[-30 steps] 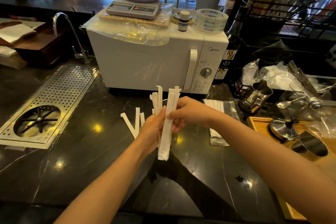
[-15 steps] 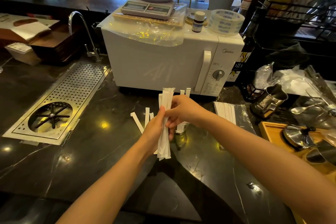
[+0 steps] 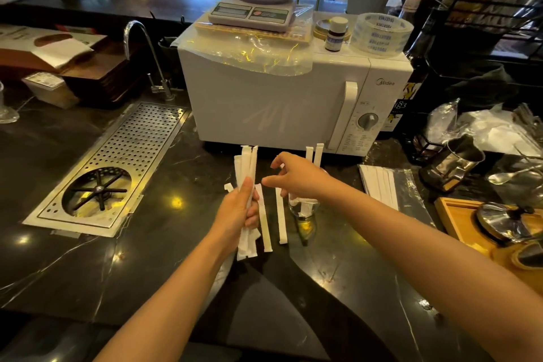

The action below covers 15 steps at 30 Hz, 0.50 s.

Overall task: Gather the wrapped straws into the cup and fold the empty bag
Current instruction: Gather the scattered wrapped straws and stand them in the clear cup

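My left hand (image 3: 239, 209) grips a bundle of white wrapped straws (image 3: 247, 166) held upright over the dark counter. My right hand (image 3: 293, 178) hovers just to the right of the bundle, fingers spread and holding nothing. Two loose wrapped straws (image 3: 281, 220) lie on the counter between my hands. A clear glass cup (image 3: 304, 209) stands under my right wrist, with two straws (image 3: 314, 153) sticking out above it. The clear plastic bag (image 3: 393, 185), with a few straws inside, lies flat to the right.
A white microwave (image 3: 282, 106) with a scale on top stands right behind the straws. A perforated steel drain tray (image 3: 117, 161) and tap are at the left. A steel pitcher (image 3: 452, 161), wooden tray (image 3: 458, 220) and utensils crowd the right.
My right hand has let go of the bundle and pulled away to the right, open. The bundle stays in my left hand. The camera has shifted left.
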Motion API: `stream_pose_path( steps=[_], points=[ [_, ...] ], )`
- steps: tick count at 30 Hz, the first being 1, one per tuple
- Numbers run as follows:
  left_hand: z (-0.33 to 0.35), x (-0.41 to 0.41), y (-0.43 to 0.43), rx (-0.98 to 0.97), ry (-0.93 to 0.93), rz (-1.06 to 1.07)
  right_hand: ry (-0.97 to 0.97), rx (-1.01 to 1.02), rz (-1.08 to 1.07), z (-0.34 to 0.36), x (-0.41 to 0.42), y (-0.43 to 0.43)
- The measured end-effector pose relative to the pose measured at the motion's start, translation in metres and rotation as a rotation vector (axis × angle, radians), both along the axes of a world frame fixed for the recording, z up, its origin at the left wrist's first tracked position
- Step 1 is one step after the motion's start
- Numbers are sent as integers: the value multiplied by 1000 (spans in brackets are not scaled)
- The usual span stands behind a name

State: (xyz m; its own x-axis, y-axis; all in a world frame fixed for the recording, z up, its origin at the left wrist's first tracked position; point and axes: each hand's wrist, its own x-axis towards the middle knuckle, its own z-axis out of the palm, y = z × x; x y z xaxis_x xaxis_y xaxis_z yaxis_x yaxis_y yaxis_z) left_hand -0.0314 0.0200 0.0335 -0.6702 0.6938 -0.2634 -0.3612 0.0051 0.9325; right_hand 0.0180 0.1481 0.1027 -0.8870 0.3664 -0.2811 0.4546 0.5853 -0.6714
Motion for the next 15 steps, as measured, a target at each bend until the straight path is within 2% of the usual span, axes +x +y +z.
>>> stream_pose_path(
  steps=[7,11,15],
  points=[
    [-5,-16,-16,-28,-18,46,-150,61,-12,-44,-7,-28],
    [-7,-18,-23,-42,-34,61,-254,36,-106,-75,-22,-36],
    [-10,-20,-30,-56,-15,62,-332,134,-183,-92,-34,-41]
  ],
)
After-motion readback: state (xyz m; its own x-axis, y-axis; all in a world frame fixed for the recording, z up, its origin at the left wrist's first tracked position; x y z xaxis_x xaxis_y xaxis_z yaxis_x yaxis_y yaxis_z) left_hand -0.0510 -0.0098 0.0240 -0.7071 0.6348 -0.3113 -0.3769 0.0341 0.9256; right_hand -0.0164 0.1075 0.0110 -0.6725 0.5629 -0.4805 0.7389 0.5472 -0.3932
